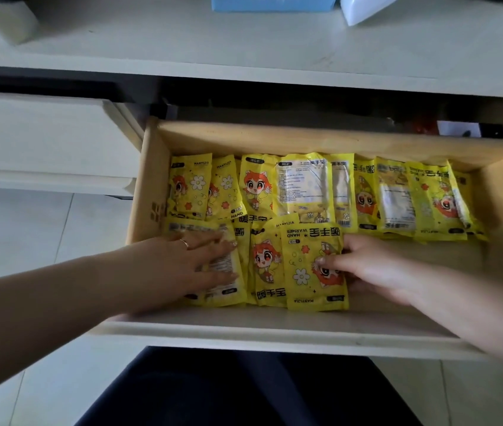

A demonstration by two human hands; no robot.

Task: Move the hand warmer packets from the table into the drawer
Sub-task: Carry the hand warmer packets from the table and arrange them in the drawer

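Observation:
An open wooden drawer [148,186] holds several yellow hand warmer packets. A back row of packets [302,189] runs from left to right. A front group lies at the left and middle. My left hand [182,265] rests flat, fingers spread, on the front left packet [225,281]. My right hand [363,265] grips the right edge of the front middle packet [308,269], thumb on its face and fingers under it. The front right part of the drawer floor is bare wood.
The white table top [274,47] lies behind the drawer, with a blue box [271,3] and a white object [363,7] at its far edge. A closed white drawer unit [38,139] stands to the left. My dark-clad lap [244,392] is below.

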